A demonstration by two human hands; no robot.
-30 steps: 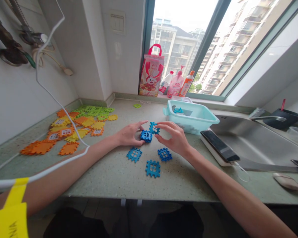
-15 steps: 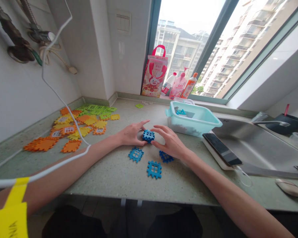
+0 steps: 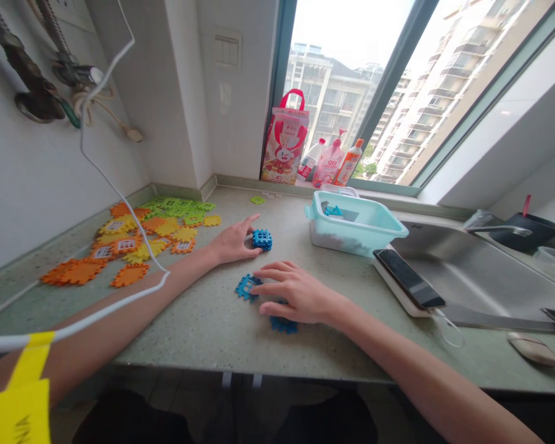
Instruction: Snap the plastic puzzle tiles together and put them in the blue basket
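On the counter, a small stack of blue interlocking toy tiles (image 3: pixel 262 239), the top one with a window grid, stands in the loose curve of my left hand (image 3: pixel 234 242). That hand's thumb touches the stack's front left side, and the index finger points away from it. My right hand (image 3: pixel 296 291) is open, palm down, with its fingers stretched out to the left above loose blue tiles. One blue window tile (image 3: pixel 245 286) shows past the fingertips. Another blue tile (image 3: pixel 284 325) is partly covered by the hand; any third tile is hidden.
Orange tiles (image 3: pixel 129 275), yellow tiles (image 3: pixel 185 234) and green tiles (image 3: pixel 178 206) lie spread at the left. An aqua tub (image 3: pixel 374 231) with pieces inside stands at the back right, near a phone (image 3: pixel 409 277) and a sink (image 3: pixel 472 277). A white cable (image 3: pixel 106 176) crosses my left arm.
My right hand has let go of the stack and come nearer, over the loose blue tiles. The stack and my left hand have shifted left and away. The view has turned slightly.
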